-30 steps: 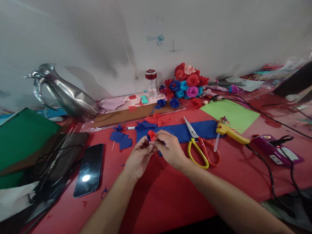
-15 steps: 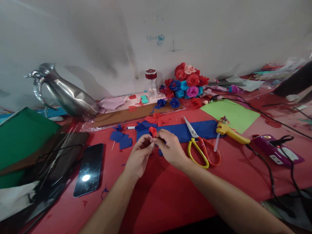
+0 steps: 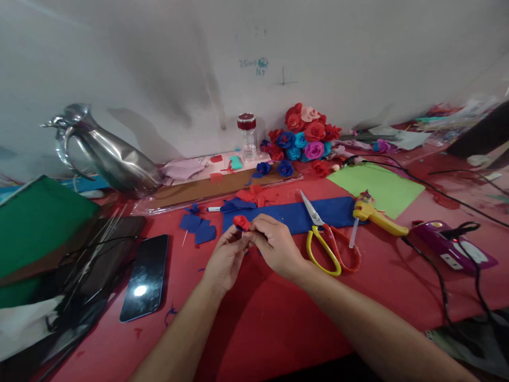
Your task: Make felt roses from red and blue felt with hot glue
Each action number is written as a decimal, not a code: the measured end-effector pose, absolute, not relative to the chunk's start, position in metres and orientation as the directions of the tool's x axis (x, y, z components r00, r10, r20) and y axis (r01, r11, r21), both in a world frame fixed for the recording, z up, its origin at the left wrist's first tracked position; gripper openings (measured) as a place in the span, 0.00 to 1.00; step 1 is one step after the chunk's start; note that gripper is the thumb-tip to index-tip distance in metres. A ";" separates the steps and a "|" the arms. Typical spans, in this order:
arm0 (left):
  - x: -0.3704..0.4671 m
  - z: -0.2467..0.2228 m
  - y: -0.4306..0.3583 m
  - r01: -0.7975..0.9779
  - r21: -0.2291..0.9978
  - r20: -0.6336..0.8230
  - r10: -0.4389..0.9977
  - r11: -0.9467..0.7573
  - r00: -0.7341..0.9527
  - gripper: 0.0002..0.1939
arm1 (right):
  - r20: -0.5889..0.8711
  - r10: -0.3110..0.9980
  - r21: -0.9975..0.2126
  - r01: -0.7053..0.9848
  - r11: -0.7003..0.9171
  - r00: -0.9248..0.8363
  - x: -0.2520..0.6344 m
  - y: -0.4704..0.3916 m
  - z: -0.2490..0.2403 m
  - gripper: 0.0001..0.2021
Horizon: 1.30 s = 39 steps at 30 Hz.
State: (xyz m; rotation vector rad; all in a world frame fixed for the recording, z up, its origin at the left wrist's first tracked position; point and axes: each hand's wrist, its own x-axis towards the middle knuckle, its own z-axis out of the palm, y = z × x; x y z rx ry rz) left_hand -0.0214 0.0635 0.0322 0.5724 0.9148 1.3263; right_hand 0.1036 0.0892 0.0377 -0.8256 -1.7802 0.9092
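A small red paper flower (image 3: 241, 222) with a bit of dark blue below it is pinched between my two hands. My left hand (image 3: 227, 254) closes on its base from the left. From the right, the fingertips of my right hand (image 3: 276, 245) press on the same base, so that part is hidden. Behind the hands lies a folded strip of blue crepe paper (image 3: 274, 213). Cut blue paper petals (image 3: 204, 232) rest left of my left hand. Right of my right hand are scissors (image 3: 324, 233) with one yellow and one red handle.
A yellow glue gun (image 3: 376, 215) and a purple power strip (image 3: 453, 246) with cords lie right. On the left are a phone (image 3: 145, 278) and a metal jug (image 3: 113, 151). Paper roses (image 3: 304, 132) and a red-lidded glass jar (image 3: 249, 140) stand by the wall. Green paper (image 3: 377, 185) lies right.
The red flower has tipped and shifted slightly left, showing more of its side and a blue part beneath. My fingers have moved a little around its base.
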 end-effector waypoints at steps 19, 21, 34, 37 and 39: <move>-0.022 0.032 0.063 -0.540 0.824 -0.215 0.976 0.172 -0.016 0.14 | 0.344 0.903 -0.904 0.171 0.392 -0.257 0.103 0.094 0.033 0.10; -0.022 0.032 0.063 -0.525 0.836 -0.202 0.979 0.161 -0.022 0.12 | 0.326 0.915 -0.915 0.164 0.369 -0.240 0.103 0.095 0.032 0.09; -0.022 0.030 0.063 -0.569 0.805 -0.228 0.973 0.167 -0.038 0.15 | 0.337 0.912 -0.911 0.165 0.378 -0.232 0.104 0.094 0.035 0.10; -0.021 0.030 0.062 -0.576 0.802 -0.222 0.974 0.162 -0.036 0.15 | 0.384 0.896 -0.887 0.179 0.425 -0.224 0.105 0.093 0.037 0.12; -0.021 0.030 0.062 -0.580 0.800 -0.217 0.976 0.156 -0.037 0.15 | 0.395 0.890 -0.878 0.190 0.439 -0.226 0.105 0.093 0.039 0.13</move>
